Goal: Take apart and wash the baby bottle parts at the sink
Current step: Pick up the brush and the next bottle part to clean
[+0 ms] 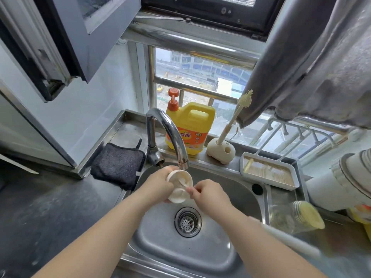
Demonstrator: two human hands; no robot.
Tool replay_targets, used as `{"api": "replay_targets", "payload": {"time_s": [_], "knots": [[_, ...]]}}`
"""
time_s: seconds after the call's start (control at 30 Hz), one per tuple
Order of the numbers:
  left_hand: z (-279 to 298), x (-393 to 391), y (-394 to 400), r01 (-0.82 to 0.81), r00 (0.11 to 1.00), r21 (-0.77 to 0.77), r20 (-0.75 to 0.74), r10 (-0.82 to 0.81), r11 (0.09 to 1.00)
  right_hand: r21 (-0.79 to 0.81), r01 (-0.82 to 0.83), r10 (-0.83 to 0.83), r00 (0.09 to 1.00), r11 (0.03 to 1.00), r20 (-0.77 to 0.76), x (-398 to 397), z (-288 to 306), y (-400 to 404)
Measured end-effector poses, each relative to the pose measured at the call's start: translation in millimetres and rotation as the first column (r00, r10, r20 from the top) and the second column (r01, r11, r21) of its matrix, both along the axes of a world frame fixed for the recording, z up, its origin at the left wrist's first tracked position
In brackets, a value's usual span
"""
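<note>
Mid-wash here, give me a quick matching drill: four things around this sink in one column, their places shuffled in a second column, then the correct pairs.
Things
1. Yellow detergent jug with orange pump
2. Dark folded cloth
3. Clear glass bottle lying on its side
4. Cream round bottle parts

Places
A. On the counter right of the steel sink
B. Held in the left hand, under the chrome tap
C. On the ledge behind the tap
D. At the sink's left rim

Pairs: 1-C, 2-D, 3-A, 4-B
</note>
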State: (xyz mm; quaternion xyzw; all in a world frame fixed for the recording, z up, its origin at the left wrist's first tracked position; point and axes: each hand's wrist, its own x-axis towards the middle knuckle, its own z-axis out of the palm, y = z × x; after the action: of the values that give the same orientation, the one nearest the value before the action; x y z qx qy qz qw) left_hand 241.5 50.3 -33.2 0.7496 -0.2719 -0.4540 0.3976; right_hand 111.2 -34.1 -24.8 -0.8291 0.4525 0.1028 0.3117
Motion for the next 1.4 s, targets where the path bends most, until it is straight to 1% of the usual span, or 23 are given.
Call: {"api": "replay_targets", "payload": {"time_s": [0.13,0.2,0.27,0.3,0.37,0.43,0.5,0.53,0.6,0.67,0.77,0.83,0.87,0.93,1.0,1.03,1.07,1.13,1.2,1.27,1.33,1.37,1.4], "knots": [[-9,-17,5,-0.248,0.937,-0.172,-0.293,0.191,0.953,0.448,0.208,-0.309,0.937,0.869,0.164,-4,-4,3],[-12,-20,6,-0.261,0.937,-0.211,-0.288,0.196,0.942,0.615,0.235,-0.424,0.887,0.753,0.181,-4,-6,7],[-12,-17,5,-0.242,0.945,-0.191,-0.270,0.186,0.951,0.639,0.206,-0.414,0.890,0.741,0.193,-6,-8,10],[-11,-15,5,-0.219,0.950,-0.169,-0.263,0.171,0.961,0.555,0.184,-0.342,0.919,0.812,0.196,-7,-7,8],[-6,-9,6,-0.126,0.978,-0.102,-0.181,0.106,0.987,0.190,0.079,-0.112,0.980,0.978,0.166,-8,-3,2],[0,-5,5,-0.041,0.997,-0.069,-0.071,0.036,0.997,-0.158,-0.052,0.068,0.993,0.986,0.092,-7,1,-3],[3,-3,2,0.054,0.995,-0.048,0.085,-0.050,0.997,-0.288,-0.093,0.115,0.991,0.953,0.063,-6,2,-2],[4,-2,2,0.080,0.989,-0.045,0.128,-0.073,0.996,-0.272,-0.081,0.107,0.991,0.959,0.082,-7,1,-1],[4,0,5,0.052,0.993,-0.093,0.107,-0.042,0.994,-0.080,0.018,-0.004,0.983,0.997,0.182,-8,-1,0],[4,0,9,-0.022,0.998,-0.180,0.050,0.032,0.983,0.258,0.143,-0.206,0.949,0.956,0.239,-8,0,3],[1,-1,9,-0.119,0.993,-0.290,-0.025,0.116,0.950,0.718,0.176,-0.482,0.841,0.673,0.245,-9,-3,7],[-1,-5,9,-0.134,0.991,-0.319,-0.051,0.124,0.938,0.834,0.145,-0.556,0.803,0.532,0.215,-10,-3,8],[-1,-6,10,-0.110,0.994,-0.318,-0.040,0.102,0.942,0.835,0.144,-0.550,0.808,0.531,0.210,-11,-3,8],[-6,-5,14,-0.005,0.999,-0.273,0.044,0.017,0.962,0.697,0.165,-0.429,0.875,0.698,0.223,-13,-2,4],[-7,-1,17,0.098,0.987,-0.168,0.144,-0.074,0.981,0.326,0.128,-0.195,0.964,0.937,0.183,-15,1,-3],[-6,1,17,0.131,0.980,-0.129,0.164,-0.109,0.983,0.114,0.051,-0.067,0.987,0.992,0.144,-15,2,-5],[-5,3,16,0.141,0.980,-0.108,0.156,-0.123,0.984,-0.073,-0.048,0.055,0.995,0.996,0.089,-14,2,-7],[-1,3,12,0.139,0.985,-0.132,0.121,-0.123,0.982,-0.329,-0.229,0.230,0.972,0.916,-0.035,-11,3,-5],[5,3,9,0.099,0.994,-0.157,0.068,-0.089,0.983,-0.372,-0.193,0.211,0.977,0.908,0.007,-10,0,-4],[5,5,7,0.026,0.999,-0.180,-0.014,-0.029,0.983,-0.210,-0.013,0.050,0.984,0.978,0.171,-9,-2,-5],[3,3,4,-0.087,0.992,-0.209,-0.113,0.064,0.974,0.079,0.141,-0.157,0.950,0.987,0.269,-4,-1,-4],[3,0,3,-0.148,0.980,-0.230,-0.168,0.111,0.962,0.289,0.201,-0.279,0.924,0.936,0.263,-2,1,-2],[2,-1,1,-0.199,0.967,-0.255,-0.207,0.147,0.946,0.511,0.234,-0.392,0.891,0.827,0.228,-1,2,0]]}}
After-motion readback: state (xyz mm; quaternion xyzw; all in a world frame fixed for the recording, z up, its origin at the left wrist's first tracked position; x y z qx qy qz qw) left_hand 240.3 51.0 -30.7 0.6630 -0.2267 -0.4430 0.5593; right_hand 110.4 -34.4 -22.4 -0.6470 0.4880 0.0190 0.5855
